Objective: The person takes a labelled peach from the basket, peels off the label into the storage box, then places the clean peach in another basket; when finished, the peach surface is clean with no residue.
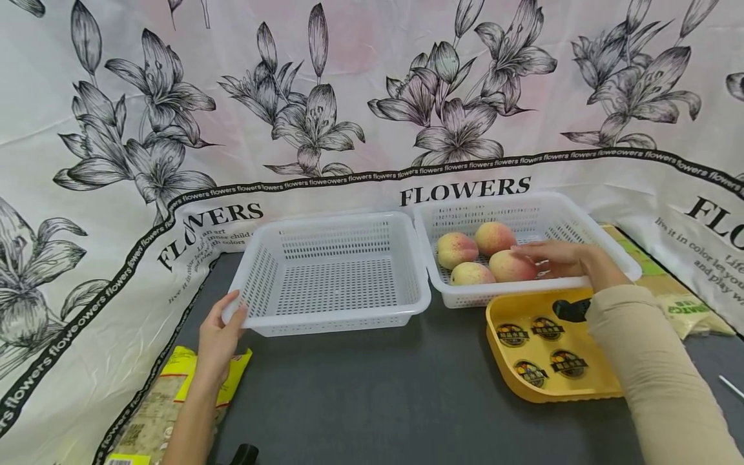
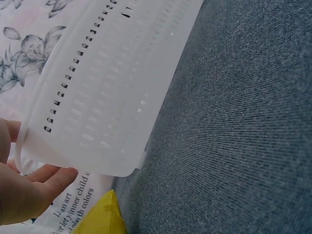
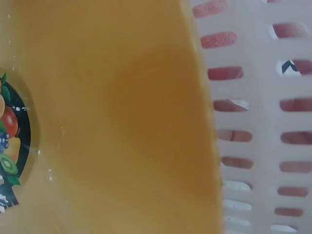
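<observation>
Two white perforated baskets stand side by side on the dark grey table. The left basket is empty. My left hand holds its near left corner, thumb on the rim; in the left wrist view the fingers lie under that basket corner. The right basket holds several pink-yellow peaches. My right hand reaches over its front wall, and its straight fingers touch the nearest peach. In the right wrist view only the basket wall and a yellow tray show.
The yellow tray with fruit stickers lies in front of the right basket, under my right forearm. A yellow packet lies by my left wrist and another bag at the right. A flower-print cloth backs the table.
</observation>
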Tool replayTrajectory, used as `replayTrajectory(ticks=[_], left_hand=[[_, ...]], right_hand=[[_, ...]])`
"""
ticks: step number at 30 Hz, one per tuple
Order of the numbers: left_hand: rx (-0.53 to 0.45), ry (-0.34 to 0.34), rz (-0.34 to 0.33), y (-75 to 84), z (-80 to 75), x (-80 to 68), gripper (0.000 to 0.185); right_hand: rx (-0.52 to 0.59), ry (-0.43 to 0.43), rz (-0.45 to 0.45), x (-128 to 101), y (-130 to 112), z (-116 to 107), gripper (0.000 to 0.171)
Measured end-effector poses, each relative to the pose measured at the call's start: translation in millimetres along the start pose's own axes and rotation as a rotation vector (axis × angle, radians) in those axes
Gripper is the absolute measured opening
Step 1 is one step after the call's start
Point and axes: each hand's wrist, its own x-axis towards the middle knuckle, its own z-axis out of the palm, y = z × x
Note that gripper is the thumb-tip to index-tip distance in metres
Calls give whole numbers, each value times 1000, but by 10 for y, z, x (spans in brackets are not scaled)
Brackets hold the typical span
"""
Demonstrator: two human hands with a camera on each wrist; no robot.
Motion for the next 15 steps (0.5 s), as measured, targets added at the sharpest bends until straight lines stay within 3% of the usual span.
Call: replayTrajectory(ticks=[7, 15], left_hand=[[3, -2, 3, -7, 9, 13, 53], [85, 11, 11, -9, -47, 3, 54]], right_hand=[[-19, 69, -4, -16, 20, -4, 80], [91, 61, -144, -114, 4, -63, 84]])
